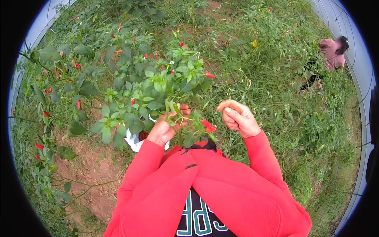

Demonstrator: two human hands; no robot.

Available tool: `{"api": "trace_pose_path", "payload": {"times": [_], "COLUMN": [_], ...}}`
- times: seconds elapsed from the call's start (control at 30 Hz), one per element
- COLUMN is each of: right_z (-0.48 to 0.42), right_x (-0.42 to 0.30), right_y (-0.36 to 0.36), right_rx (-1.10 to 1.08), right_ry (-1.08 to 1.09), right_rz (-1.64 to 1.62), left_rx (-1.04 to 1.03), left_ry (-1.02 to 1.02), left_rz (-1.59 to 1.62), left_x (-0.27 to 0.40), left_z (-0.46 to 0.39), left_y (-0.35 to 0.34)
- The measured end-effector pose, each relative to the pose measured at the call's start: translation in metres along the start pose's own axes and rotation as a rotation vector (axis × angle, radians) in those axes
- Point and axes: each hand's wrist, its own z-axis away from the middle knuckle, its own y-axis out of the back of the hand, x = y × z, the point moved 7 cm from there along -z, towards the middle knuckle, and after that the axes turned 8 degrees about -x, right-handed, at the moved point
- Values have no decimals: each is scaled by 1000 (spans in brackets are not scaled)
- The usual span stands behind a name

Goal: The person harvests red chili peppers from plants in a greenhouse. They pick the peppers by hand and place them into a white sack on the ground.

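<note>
My left hand [168, 127] is among the leaves of a chili pepper plant [160, 86], with its fingers curled around a branch [184, 118]. Leaves and stems hide part of its fingers. A green chili pepper [176, 108] hangs just over that hand. Close to my jacket, on the right of the branch, hangs a red chili pepper [209, 126]. My right hand [239, 118] is raised to the right of it, apart from the plant. Its fingers are curled in with the thumb against them, and nothing shows between them.
Below my left forearm is a white bag [134, 142] with dark red contents [143, 135]. More pepper plants with red fruit [78, 104] grow at left, over bare soil [91, 169]. A person in a pink top [332, 54] bends among plants at far right, near pale sheeting [359, 59].
</note>
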Motion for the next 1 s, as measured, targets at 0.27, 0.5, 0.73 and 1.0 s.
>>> {"api": "trace_pose_path", "payload": {"times": [0.27,0.5,0.73,1.0], "right_z": [5,-8,-27,-31], "right_x": [25,39,48,52], "right_y": [4,-16,-18,-34], "right_rx": [135,-78,-188,-245], "right_ry": [-132,-243,-278,-311], "right_rz": [375,495,251,125], "left_rx": [74,124,103,-1], "left_ry": [-56,-85,-25,11], "left_rz": [99,43,-31,-18], "left_x": [-14,-15,-27,-34], "left_z": [2,7,16,24], "left_y": [14,3,-16,-12]}}
